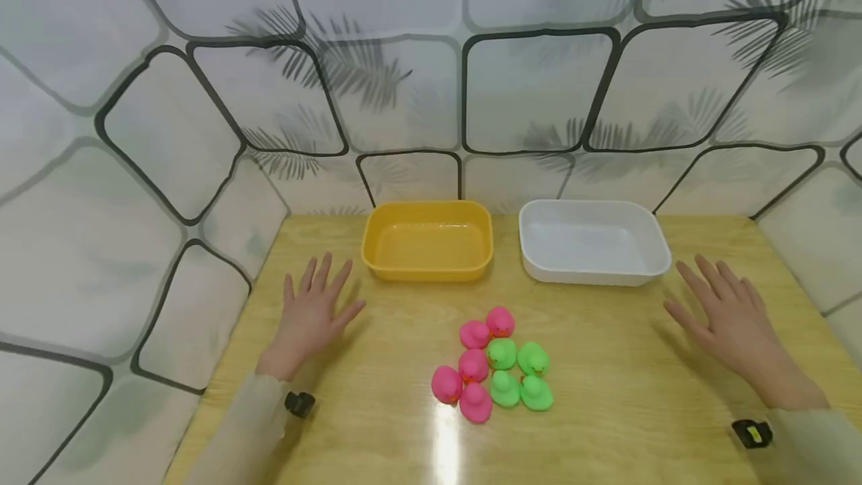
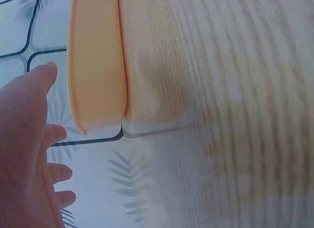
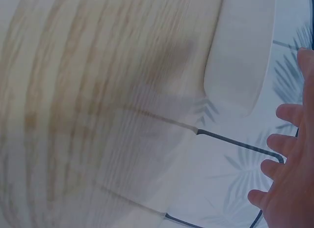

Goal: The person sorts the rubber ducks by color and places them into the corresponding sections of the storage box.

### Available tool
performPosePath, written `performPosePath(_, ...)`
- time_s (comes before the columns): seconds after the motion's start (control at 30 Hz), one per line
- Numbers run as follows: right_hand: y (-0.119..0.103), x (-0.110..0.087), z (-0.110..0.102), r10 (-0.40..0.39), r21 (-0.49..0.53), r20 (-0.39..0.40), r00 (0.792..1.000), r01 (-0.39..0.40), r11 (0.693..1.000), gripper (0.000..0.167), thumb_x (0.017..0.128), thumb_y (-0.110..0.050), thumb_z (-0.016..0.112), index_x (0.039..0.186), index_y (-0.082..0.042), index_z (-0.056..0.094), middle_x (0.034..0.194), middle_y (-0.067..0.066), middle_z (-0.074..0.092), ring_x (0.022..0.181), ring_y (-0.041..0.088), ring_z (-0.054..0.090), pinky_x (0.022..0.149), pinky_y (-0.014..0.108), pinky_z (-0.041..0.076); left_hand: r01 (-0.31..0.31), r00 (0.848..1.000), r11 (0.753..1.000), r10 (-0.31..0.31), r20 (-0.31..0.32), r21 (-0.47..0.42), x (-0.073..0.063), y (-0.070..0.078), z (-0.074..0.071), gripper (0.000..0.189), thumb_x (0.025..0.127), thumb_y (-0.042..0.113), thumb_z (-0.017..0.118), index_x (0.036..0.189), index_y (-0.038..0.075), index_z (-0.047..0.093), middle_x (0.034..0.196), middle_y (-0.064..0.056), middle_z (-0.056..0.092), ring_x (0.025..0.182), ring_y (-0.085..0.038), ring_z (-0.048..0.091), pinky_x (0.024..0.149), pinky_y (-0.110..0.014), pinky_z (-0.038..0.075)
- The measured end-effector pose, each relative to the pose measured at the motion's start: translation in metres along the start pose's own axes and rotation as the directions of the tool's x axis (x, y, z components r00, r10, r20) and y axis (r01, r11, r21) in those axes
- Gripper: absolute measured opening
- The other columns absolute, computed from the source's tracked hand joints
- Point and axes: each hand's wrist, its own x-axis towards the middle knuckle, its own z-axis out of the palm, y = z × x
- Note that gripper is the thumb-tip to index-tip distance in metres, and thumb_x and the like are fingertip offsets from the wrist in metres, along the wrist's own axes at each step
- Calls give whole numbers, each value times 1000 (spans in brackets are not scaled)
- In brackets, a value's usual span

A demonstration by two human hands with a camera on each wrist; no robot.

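Note:
My left hand [image 1: 311, 320] is at the left of the table with fingers spread and holds nothing. Nearest to it is a yellow tray [image 1: 427, 274], whose side also shows in the left wrist view. At the right, my right hand [image 1: 730, 328] has its fingers spread too, with nothing in it. A white tray [image 1: 595, 277] stands just left of its fingertips. Between the hands lies a cluster of small rubber ducks: several pink ducks [image 1: 474, 365] on the left and several green ducks [image 1: 504, 388] on the right. Neither hand touches a duck or a tray.
The wooden table [image 1: 377, 425] meets a wall covering [image 1: 539, 88] with stone outlines and leaf prints behind the trays, and similar covering at both sides. Each wrist carries a small black device [image 1: 299, 403]. Light glares on the table's front.

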Motion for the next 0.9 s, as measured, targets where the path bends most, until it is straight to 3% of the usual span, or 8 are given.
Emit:
performPosePath(0.27, -9, 11, -1, -72, 26, -26, 997, 72, 997, 71, 104, -35, 62, 162, -5, 34, 163, 34, 26, 152, 58, 16, 120, 73, 5, -9, 1000, 1000, 10, 14, -17, 0, 6, -3, 82, 100, 58, 60, 165, 18, 32, 172, -22, 16, 157, -47, 9, 116, -79, 1)
performPosePath(0.53, -19, 25, 5, -182, 71, -101, 978, 190, 979, 66, 102, -35, 66, 156, -4, 44, 158, 36, 36, 146, 60, 28, 119, 71, 19, -25, 1000, 999, 25, 15, -29, 0, 9, -5, 83, 99, 61, 59, 164, 18, 34, 171, -22, 16, 158, -46, 10, 117, -77, 1)
performPosePath(0.77, -31, 44, 8, -280, 69, -165, 946, 294, 953, 60, 103, -43, 64, 144, 0, 55, 151, 35, 44, 136, 61, 40, 112, 72, 29, -121, 992, 991, 120, -27, -50, 0, 16, -3, 77, 97, 52, 68, 161, 16, 43, 169, -22, 26, 156, -44, 20, 120, -73, 7)
performPosePath(0.9, -41, 58, 6, -309, 90, -155, 938, 325, 941, 54, 102, -36, 68, 141, 0, 57, 147, 34, 47, 128, 59, 47, 103, 72, 37, -184, 982, 982, 181, -61, -46, 1, 22, 0, 73, 96, 48, 71, 156, 14, 50, 166, -21, 33, 153, -44, 29, 120, -72, 14)
